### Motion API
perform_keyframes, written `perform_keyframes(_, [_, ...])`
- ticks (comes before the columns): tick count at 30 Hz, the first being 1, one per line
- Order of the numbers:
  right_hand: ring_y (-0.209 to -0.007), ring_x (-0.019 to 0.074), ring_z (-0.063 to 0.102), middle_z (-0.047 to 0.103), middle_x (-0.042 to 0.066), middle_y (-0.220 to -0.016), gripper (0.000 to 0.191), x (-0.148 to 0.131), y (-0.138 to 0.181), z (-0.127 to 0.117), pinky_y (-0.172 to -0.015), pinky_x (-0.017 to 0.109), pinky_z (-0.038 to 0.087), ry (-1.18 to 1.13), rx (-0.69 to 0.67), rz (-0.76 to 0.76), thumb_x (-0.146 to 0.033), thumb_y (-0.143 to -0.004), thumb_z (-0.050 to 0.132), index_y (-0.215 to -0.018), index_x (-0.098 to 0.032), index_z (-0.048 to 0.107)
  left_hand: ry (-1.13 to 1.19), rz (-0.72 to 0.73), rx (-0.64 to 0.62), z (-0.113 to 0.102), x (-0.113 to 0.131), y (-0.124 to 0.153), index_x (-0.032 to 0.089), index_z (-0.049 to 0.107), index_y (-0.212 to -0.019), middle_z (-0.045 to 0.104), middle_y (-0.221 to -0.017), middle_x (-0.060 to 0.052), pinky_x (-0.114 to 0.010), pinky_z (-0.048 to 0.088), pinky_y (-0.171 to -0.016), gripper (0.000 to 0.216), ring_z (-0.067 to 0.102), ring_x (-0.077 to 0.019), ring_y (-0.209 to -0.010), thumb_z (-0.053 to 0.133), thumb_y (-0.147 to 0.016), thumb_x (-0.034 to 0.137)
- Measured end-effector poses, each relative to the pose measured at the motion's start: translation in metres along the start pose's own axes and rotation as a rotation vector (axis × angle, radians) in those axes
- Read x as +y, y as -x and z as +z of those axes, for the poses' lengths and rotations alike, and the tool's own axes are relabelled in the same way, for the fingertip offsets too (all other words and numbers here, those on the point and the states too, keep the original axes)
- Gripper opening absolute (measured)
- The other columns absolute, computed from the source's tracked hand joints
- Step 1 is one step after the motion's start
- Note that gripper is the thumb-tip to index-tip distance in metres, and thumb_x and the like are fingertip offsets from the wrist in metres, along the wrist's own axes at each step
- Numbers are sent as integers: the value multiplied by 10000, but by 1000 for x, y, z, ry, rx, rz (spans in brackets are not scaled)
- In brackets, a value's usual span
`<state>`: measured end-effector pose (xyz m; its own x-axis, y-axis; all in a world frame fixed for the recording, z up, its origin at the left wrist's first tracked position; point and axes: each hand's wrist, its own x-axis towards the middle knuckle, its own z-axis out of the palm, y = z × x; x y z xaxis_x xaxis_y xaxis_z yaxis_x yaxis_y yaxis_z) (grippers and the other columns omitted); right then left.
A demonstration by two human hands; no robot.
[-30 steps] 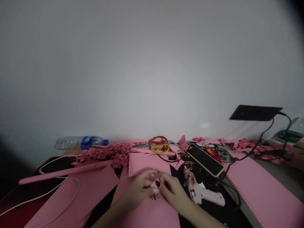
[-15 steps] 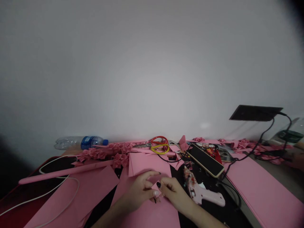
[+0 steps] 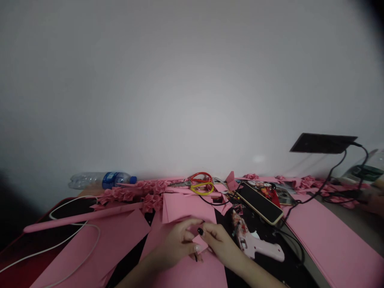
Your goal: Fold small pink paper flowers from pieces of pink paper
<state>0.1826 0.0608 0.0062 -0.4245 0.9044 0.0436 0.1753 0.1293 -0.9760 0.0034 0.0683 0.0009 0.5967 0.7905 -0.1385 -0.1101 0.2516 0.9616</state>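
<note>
Low in the middle of the head view, my left hand [image 3: 183, 244] pinches a small folded piece of pink paper [image 3: 199, 243] between thumb and fingers. From the other side, my right hand [image 3: 218, 242] grips the same piece at its edge, thumb and forefinger pressed together. Both hands hover over large pink paper sheets [image 3: 189, 272]. Behind them lies a stack of smaller pink sheets [image 3: 189, 206]. Right of my right hand, a pale pink hot glue gun [image 3: 264, 248] rests on its side, its nozzle end stained.
Scissors with red and yellow handles [image 3: 202, 188] lie at the back beside folded pink paper flowers [image 3: 153, 192]. A phone [image 3: 261, 203], cables and pink sheets [image 3: 333, 240] are at right. At left are a plastic bottle [image 3: 102, 180], a rolled pink paper stick [image 3: 81, 216] and a white cable.
My right thumb has shifted slightly up on the small pink paper, so more of its face shows. Both hands stay in nearly the same place.
</note>
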Motion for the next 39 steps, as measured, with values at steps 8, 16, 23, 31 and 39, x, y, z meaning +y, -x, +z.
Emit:
perform_keyframes(8, [-512, 109, 392, 427, -47, -552, 487, -2, -1, -2, -499, 222, 336, 123, 14, -27, -590, -951, 448, -646, -211, 433, 41, -16, 75, -2, 1, -4, 126, 567, -1251, 682, -695, -14, -273, 493, -598, 657, 669, -166, -603, 787, -652, 281])
perform_keyframes(16, [-532, 117, 434, 472, -40, -574, 399, -9, 1, -2, -539, 232, 358, 187, -26, -55, -453, -984, 401, -676, -207, 466, -3, -53, 74, -2, 3, -3, 139, 607, -1256, 688, -693, 0, -268, 488, -611, 636, 667, -168, -614, 758, -660, 303])
perform_keyframes(23, [-485, 96, 285, 319, -72, -520, 527, -4, 0, -2, -475, 231, 262, 121, 13, -49, -596, -957, 435, -595, -222, 352, -112, -31, 91, -3, -1, -3, 96, 685, -1126, 619, -586, 16, -230, 437, -512, 480, 539, -107, -478, 702, -729, 366])
perform_keyframes(31, [-529, 108, 385, 450, -45, -565, 484, -1, -1, -1, -519, 237, 303, 118, 74, -11, -600, -921, 496, -647, -206, 435, 19, -24, 250, -7, 2, -7, 131, 648, -1146, 639, -715, 0, -237, 419, -515, 653, 564, -112, -538, 813, -626, 492])
perform_keyframes(39, [-500, 111, 415, 471, -38, -553, 365, 3, -1, 0, -501, 238, 317, 82, 121, 36, -472, -920, 500, -683, -195, 483, -37, -42, 252, -7, 1, -8, 174, 582, -888, 602, -601, 46, -190, 323, -410, 467, 517, -79, -433, 747, -668, 552])
